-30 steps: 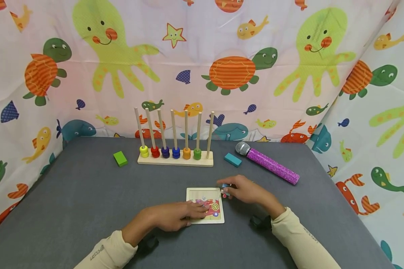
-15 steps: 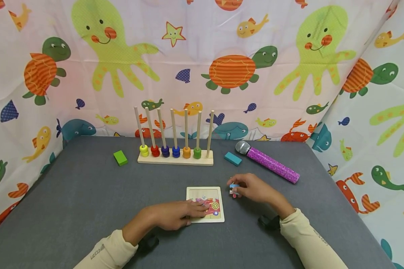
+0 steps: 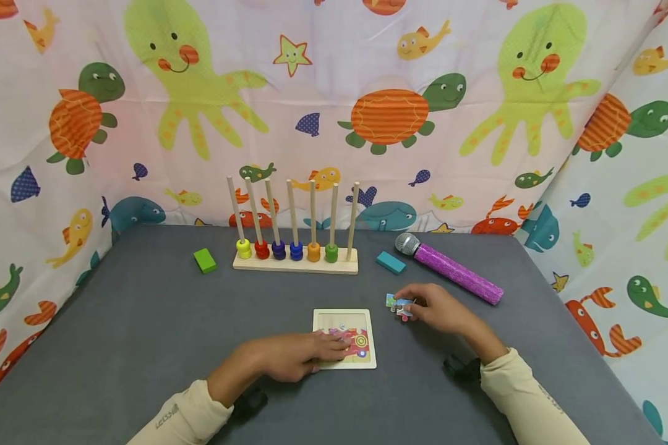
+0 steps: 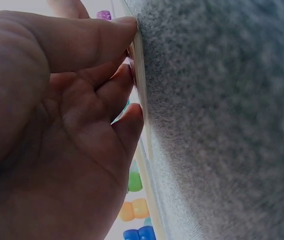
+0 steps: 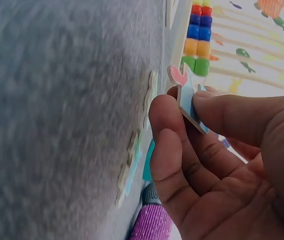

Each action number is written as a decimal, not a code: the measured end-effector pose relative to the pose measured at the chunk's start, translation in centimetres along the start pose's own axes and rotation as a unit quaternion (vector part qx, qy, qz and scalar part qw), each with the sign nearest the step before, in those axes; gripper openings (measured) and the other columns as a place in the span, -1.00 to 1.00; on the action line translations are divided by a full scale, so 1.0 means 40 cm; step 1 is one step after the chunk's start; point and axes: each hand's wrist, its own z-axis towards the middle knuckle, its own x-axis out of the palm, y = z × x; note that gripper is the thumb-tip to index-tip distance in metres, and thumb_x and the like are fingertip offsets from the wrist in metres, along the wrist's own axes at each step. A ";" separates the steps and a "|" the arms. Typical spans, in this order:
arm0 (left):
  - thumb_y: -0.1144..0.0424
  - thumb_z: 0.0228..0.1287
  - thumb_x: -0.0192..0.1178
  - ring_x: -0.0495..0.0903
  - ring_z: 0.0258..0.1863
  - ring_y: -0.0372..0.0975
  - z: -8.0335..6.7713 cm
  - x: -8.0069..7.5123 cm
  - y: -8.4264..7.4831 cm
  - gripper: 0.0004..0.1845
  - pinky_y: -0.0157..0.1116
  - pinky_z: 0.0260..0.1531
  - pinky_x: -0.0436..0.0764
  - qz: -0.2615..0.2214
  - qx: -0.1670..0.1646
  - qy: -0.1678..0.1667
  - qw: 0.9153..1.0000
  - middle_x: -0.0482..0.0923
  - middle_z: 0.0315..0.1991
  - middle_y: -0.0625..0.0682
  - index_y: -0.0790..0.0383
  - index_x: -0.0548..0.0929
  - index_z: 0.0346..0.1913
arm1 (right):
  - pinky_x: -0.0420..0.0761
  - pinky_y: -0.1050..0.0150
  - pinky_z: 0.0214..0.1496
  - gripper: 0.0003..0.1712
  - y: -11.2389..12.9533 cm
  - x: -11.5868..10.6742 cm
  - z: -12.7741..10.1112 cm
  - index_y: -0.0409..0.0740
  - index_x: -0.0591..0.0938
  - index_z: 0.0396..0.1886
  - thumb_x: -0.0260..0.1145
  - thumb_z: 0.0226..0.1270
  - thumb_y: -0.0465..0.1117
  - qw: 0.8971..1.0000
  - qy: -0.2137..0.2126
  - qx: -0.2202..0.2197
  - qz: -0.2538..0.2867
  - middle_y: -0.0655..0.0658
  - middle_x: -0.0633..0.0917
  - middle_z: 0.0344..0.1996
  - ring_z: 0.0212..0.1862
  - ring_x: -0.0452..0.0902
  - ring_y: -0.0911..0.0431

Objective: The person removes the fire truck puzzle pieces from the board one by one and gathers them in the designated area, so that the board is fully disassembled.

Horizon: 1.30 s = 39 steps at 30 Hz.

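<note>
My right hand (image 3: 436, 307) pinches a small flat jigsaw piece (image 5: 187, 97), pale blue with a pink knob, between thumb and fingers. In the right wrist view, more jigsaw pieces (image 5: 131, 167) lie flat on the table beside those fingers. One piece with green on it (image 3: 391, 301) shows just left of the right hand in the head view. My left hand (image 3: 295, 356) rests on a square wooden puzzle board (image 3: 372, 334), its fingers stretched over a red picture. The left thumb (image 4: 96, 42) lies at the board's edge. That hand covers the board's lower left part.
Behind the board stands a wooden bead rack (image 3: 295, 266) with upright pegs and coloured beads. A green block (image 3: 205, 261) lies left of it. To its right are a blue block (image 3: 390, 262) and a glittery purple microphone (image 3: 456, 272). A patterned curtain (image 3: 323, 80) hangs behind.
My right hand has moved right, away from the board's upper right corner, with the jigsaw piece. The left hand has stayed on the board. The head view has shifted slightly.
</note>
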 end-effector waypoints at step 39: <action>0.55 0.38 -0.03 0.03 0.47 -0.21 -0.001 -0.001 0.007 -0.41 -0.19 0.41 0.00 -0.012 -0.013 0.002 1.000 0.13 0.48 0.01 0.21 0.30 0.45 | 0.57 0.30 -0.44 -0.78 -0.085 -0.096 -0.066 -0.39 0.69 -0.10 0.26 0.28 -0.48 0.993 -0.036 0.112 -0.030 -0.10 0.69 -0.40 -0.46 0.59 0.08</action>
